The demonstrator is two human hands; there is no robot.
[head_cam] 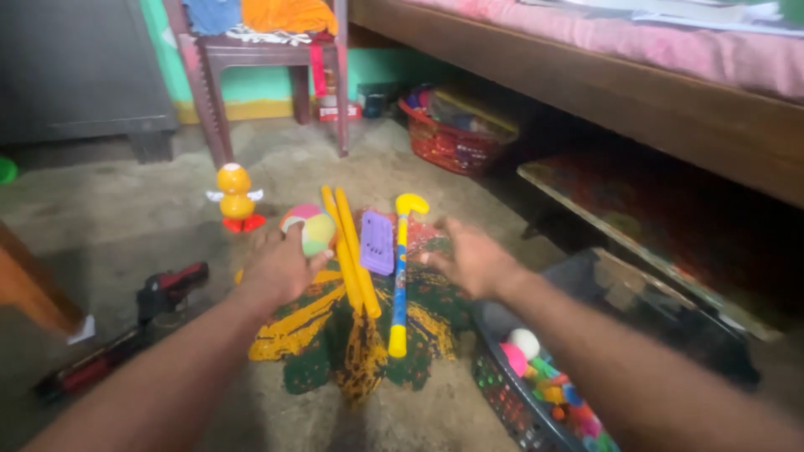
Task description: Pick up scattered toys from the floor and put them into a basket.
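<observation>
Above you on the right runs the bed [636, 92] with its pink cover. On the floor [109, 226] beneath your arms lies a patterned green and yellow mat [318, 335]; keep your work over it. A dark plastic basket [502, 393] full of small colourful toys sits just beside the mat on your right, under your right forearm. A red woven basket [448, 138] stands further back by the bed, near a plastic chair [260, 59].

On the mat, two long yellow sticks [352, 251] lie side by side, and a toy hockey stick [399, 276] with a blue shaft and yellow ends lies just right of them. A purple flat toy [377, 243] rests between them near the top. A black and red toy gun [167, 289] lies off the mat to your left, and a yellow duck toy [235, 197] stands upright beyond it.

Your left hand [280, 268] is curled around a soft pink and green ball [308, 228], fingers wrapped from below, at the mat's far left edge. Your right hand [473, 259] is spread wide and holds nothing, hovering just right of the hockey stick. Keep the left grip snug so the ball does not roll out, and judge your reach so the right forearm clears the dark basket's rim.
</observation>
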